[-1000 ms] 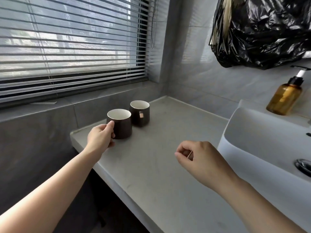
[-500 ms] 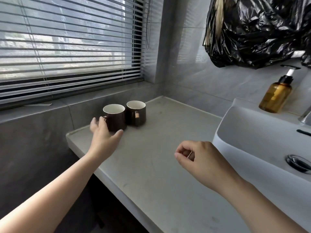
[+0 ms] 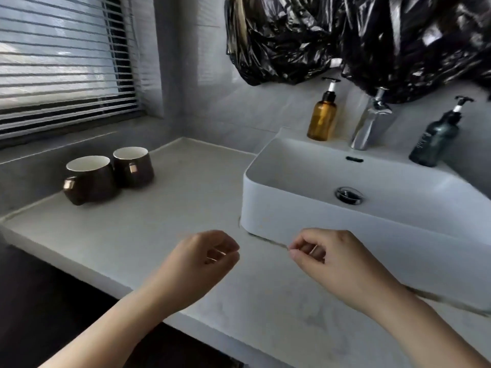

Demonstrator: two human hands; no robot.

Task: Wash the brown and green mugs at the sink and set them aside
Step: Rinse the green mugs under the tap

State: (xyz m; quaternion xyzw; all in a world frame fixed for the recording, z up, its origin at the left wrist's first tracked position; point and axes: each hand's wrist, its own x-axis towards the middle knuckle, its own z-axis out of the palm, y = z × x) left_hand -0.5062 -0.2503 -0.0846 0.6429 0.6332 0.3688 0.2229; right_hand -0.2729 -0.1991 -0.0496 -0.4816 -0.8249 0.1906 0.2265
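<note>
Now, with your left grip and right grip loosely curled and empty, reach frame-left; take the nearer mug by its handle.

The nearer mug and the farther mug — both dark, glossy, white inside — stand upright and touching on the counter, well left of the white sink.

Two mugs, two pump bottles, one sink, one tap, one window blind and two hands were counted.
</note>
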